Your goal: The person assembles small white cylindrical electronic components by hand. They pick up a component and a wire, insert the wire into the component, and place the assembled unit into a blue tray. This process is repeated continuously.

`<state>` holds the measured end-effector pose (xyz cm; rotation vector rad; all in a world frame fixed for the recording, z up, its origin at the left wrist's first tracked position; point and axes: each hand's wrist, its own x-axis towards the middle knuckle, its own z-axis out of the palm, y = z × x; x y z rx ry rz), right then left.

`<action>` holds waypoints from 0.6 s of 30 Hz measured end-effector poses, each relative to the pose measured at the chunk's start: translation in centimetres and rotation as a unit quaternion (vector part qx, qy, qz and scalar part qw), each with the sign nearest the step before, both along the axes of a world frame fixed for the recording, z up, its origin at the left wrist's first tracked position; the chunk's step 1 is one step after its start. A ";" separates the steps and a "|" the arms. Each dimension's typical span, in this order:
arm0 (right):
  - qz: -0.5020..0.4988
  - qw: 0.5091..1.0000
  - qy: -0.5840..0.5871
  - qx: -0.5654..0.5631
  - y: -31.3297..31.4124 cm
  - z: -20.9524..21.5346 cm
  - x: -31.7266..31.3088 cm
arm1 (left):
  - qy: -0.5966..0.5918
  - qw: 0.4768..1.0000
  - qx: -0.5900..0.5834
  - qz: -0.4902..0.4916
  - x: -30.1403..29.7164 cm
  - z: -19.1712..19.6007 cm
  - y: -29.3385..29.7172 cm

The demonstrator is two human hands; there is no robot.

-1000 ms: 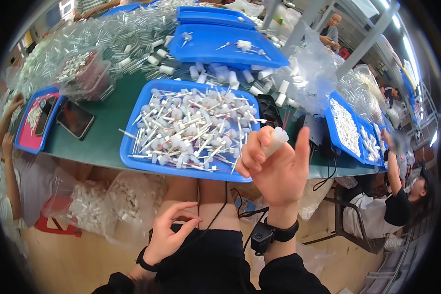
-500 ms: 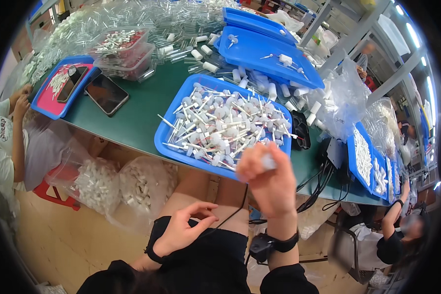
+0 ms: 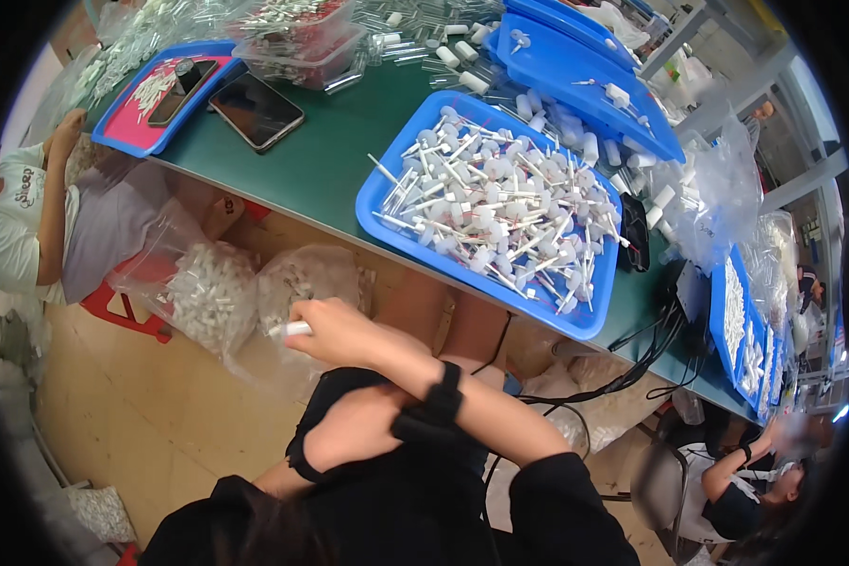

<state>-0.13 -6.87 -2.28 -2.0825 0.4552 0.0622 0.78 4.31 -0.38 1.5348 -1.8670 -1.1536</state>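
My right hand (image 3: 335, 332) reaches across my body to the left, above the plastic bags under the table edge. Its fingers are closed around a small white cylinder (image 3: 297, 328) whose end sticks out. My left hand (image 3: 354, 434) lies over my lap, under the right forearm; its fingers are hidden by the right wrist and its black strap. On the table, a blue tray (image 3: 373, 193) holds a heap of small white parts (image 3: 500, 198) with thin rods, round discs and red wires. A clear bag of white cylinders (image 3: 212, 292) sits below the table, near a second bag (image 3: 311, 274).
Two phones, one dark (image 3: 258, 108), lie left on the green table (image 3: 302, 179), one on a pink-lined tray (image 3: 108, 132). Stacked clear boxes (image 3: 297, 42), clear tubes and blue trays (image 3: 585, 85) stand behind. Cables (image 3: 632, 363) hang right. Co-workers sit on both sides.
My right hand has swung from the tray's front edge down and left, crossing over my left hand. The view has shifted, so the table appears farther up and right.
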 end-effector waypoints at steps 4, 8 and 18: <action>-0.095 0.986 -0.125 -0.057 1.5 -11.0 3.1 | -0.116 0.990 0.013 0.080 2.5 -1.4 0.5; 0.000 0.993 -0.022 0.119 0.3 -5.3 -1.2 | -0.060 0.997 -0.005 0.047 1.4 -1.1 0.3; -0.240 0.841 -0.135 -0.466 -6.8 10.9 -12.1 | -0.057 0.996 -0.025 -0.056 -1.0 -0.5 -3.1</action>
